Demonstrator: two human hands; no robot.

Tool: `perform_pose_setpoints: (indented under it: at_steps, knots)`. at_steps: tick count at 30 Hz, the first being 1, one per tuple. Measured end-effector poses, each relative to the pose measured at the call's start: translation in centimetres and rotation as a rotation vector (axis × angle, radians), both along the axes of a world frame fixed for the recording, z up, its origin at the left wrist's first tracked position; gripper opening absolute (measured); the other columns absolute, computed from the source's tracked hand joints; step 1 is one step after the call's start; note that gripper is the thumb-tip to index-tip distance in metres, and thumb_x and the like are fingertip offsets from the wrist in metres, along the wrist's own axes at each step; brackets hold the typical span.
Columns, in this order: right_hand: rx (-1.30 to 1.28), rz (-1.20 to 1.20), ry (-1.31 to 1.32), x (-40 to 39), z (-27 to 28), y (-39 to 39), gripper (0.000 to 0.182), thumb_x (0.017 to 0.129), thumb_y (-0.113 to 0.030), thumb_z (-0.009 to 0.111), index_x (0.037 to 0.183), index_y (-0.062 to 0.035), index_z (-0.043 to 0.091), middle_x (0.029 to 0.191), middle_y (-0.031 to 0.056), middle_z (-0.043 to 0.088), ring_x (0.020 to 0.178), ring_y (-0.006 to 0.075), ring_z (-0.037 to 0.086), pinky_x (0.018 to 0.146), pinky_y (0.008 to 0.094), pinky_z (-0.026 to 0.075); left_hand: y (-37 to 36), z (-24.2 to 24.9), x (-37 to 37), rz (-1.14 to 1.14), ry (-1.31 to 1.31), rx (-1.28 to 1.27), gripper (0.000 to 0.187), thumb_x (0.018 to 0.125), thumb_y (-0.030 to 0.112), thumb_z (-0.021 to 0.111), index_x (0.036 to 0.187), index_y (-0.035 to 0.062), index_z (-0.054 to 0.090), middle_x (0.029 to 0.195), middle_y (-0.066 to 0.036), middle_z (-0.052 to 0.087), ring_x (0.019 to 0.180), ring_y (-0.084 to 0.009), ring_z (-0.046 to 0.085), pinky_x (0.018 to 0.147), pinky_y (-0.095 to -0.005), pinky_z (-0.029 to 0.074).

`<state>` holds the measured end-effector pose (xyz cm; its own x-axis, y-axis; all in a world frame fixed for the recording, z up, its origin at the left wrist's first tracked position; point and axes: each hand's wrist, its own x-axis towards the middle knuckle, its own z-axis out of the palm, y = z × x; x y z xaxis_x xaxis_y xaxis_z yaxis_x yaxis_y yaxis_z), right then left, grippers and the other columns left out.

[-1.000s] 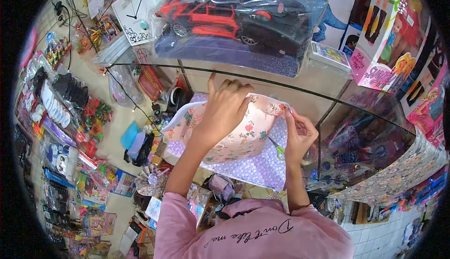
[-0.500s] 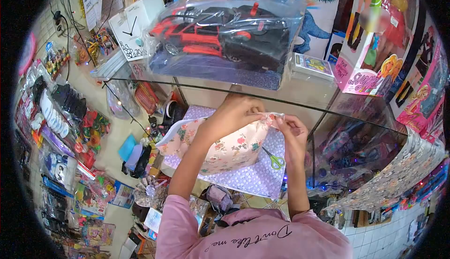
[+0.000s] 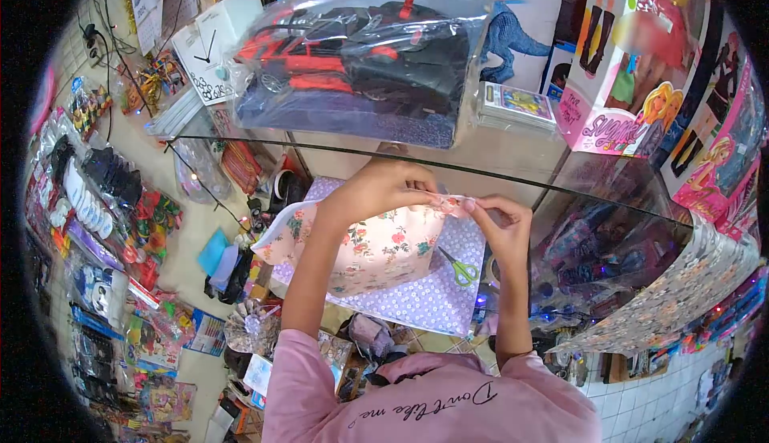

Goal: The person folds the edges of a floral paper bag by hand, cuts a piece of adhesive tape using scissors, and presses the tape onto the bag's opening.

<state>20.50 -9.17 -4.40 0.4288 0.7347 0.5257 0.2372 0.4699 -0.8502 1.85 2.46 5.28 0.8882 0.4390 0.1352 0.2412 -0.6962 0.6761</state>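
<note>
A peach sheet with a flower print (image 3: 392, 251), paper or cloth, bulges upward in front of me. My left hand (image 3: 388, 189) is closed on its top edge in a pinch. Close by on the right, my right hand (image 3: 501, 220) pinches the end of the same edge between thumb and fingers. The gathered edge runs between the two sets of fingertips. Underneath lies a lavender sheet with small white flowers (image 3: 432, 307). Scissors with green handles (image 3: 462, 272) rest on it, to the right of the peach sheet, blades partly hidden.
Just beyond my hands runs a glass shelf edge (image 3: 497, 172), carrying a bagged red and black toy car (image 3: 320, 66) and a boxed doll (image 3: 633, 82). Packaged goods (image 3: 104, 211) hang at left. A floral cloth (image 3: 665, 291) drapes over the glass case at right.
The view has shifted a little, so the shelf and goods sit further left and higher. Both hands keep their pinch on the peach sheet's edge, with the fingers slightly rearranged.
</note>
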Motion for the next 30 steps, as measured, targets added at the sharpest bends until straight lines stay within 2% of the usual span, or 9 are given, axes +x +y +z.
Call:
perform_pose_setpoints:
  at_steps: [3, 6, 9, 12, 15, 19, 24, 27, 30]
  knots:
    - [0.015, 0.031, 0.041, 0.2, -0.1, 0.4, 0.011, 0.081, -0.003, 0.072, 0.089, 0.0035, 0.071, 0.086, 0.0091, 0.071, 0.08, 0.0112, 0.064, 0.076, 0.0244, 0.048, 0.0, -0.4, -0.6, 0.011, -0.117, 0.012, 0.032, 0.081, 0.031, 0.071, 0.097, 0.004, 0.069, 0.092, -0.007, 0.07, 0.086, -0.0169, 0.064, 0.08, -0.0306, 0.048]
    - [0.022, 0.082, 0.065, 0.6, -0.3, 0.8, 0.01, 0.081, -0.003, 0.072, 0.089, 0.0031, 0.07, 0.086, 0.0088, 0.07, 0.081, 0.0107, 0.063, 0.076, 0.0245, 0.048, 0.1, 0.1, -1.6, 0.123, -0.03, 0.137, 0.033, 0.08, 0.032, 0.072, 0.096, 0.003, 0.069, 0.091, -0.008, 0.07, 0.085, -0.0173, 0.064, 0.08, -0.0315, 0.048]
    - [0.073, 0.097, 0.086, 1.0, -1.0, 2.0, 0.009, 0.082, -0.003, 0.071, 0.088, 0.0034, 0.069, 0.085, 0.0077, 0.069, 0.079, 0.0103, 0.062, 0.073, 0.0235, 0.048, 0.5, -0.1, -1.8, 0.127, -0.001, 0.158, 0.033, 0.081, 0.031, 0.071, 0.093, 0.0012, 0.068, 0.09, -0.01, 0.07, 0.083, -0.0191, 0.065, 0.079, -0.0321, 0.048]
    - [0.093, 0.107, 0.116, 1.4, -1.2, 3.3, 0.009, 0.083, -0.004, 0.071, 0.088, 0.0034, 0.069, 0.086, 0.0067, 0.069, 0.079, 0.0097, 0.062, 0.071, 0.0221, 0.048, 0.5, -0.7, -1.8, 0.087, -0.087, 0.26, 0.035, 0.085, 0.034, 0.065, 0.089, -0.0007, 0.066, 0.083, -0.016, 0.067, 0.079, -0.0291, 0.065, 0.075, -0.0365, 0.047]
    - [0.137, 0.113, 0.108, 1.4, -1.0, 3.8, 0.01, 0.083, -0.004, 0.07, 0.091, 0.0031, 0.069, 0.087, 0.0062, 0.07, 0.078, 0.0096, 0.063, 0.071, 0.0212, 0.048, 0.9, -1.6, -1.7, 0.135, -0.125, 0.294, 0.036, 0.085, 0.035, 0.064, 0.09, -0.0011, 0.065, 0.083, -0.018, 0.067, 0.077, -0.0304, 0.064, 0.072, -0.0377, 0.047]
    - [0.072, 0.141, 0.164, 1.4, -0.8, 3.5, 0.013, 0.08, 0.003, 0.071, 0.092, 0.002, 0.07, 0.091, 0.0083, 0.07, 0.085, 0.0137, 0.064, 0.08, 0.0265, 0.048, 0.6, -1.3, -1.8, 0.131, -0.106, 0.239, 0.035, 0.086, 0.033, 0.064, 0.089, -0.002, 0.065, 0.079, -0.017, 0.066, 0.074, -0.0281, 0.063, 0.071, -0.0369, 0.047]
    - [0.119, 0.169, 0.165, 1.8, -1.5, 4.0, 0.015, 0.078, 0.002, 0.072, 0.093, 0.0019, 0.069, 0.091, 0.0086, 0.07, 0.085, 0.0137, 0.064, 0.08, 0.0265, 0.048, 0.4, -0.3, -1.9, 0.063, -0.082, 0.151, 0.035, 0.087, 0.032, 0.064, 0.088, -0.003, 0.064, 0.075, -0.015, 0.064, 0.072, -0.0251, 0.062, 0.07, -0.0356, 0.047]
    - [0.1, 0.163, 0.171, 1.8, -1.6, 4.2, 0.014, 0.078, 0.002, 0.073, 0.091, 0.0018, 0.069, 0.09, 0.0079, 0.069, 0.086, 0.0132, 0.063, 0.08, 0.0267, 0.048, 0.7, -0.3, -1.9, 0.086, -0.033, 0.125, 0.035, 0.088, 0.033, 0.063, 0.092, -0.0014, 0.064, 0.081, -0.016, 0.066, 0.078, -0.0257, 0.063, 0.073, -0.0359, 0.048]
    - [0.062, 0.205, 0.207, 2.0, -1.5, 4.2, 0.013, 0.078, 0.003, 0.073, 0.09, 0.0016, 0.068, 0.088, 0.0069, 0.068, 0.088, 0.0129, 0.063, 0.081, 0.0268, 0.048, 0.4, -0.7, -1.9, 0.11, -0.009, 0.213, 0.037, 0.089, 0.036, 0.061, 0.101, 0.0013, 0.064, 0.093, -0.017, 0.067, 0.088, -0.0287, 0.064, 0.078, -0.0364, 0.048]
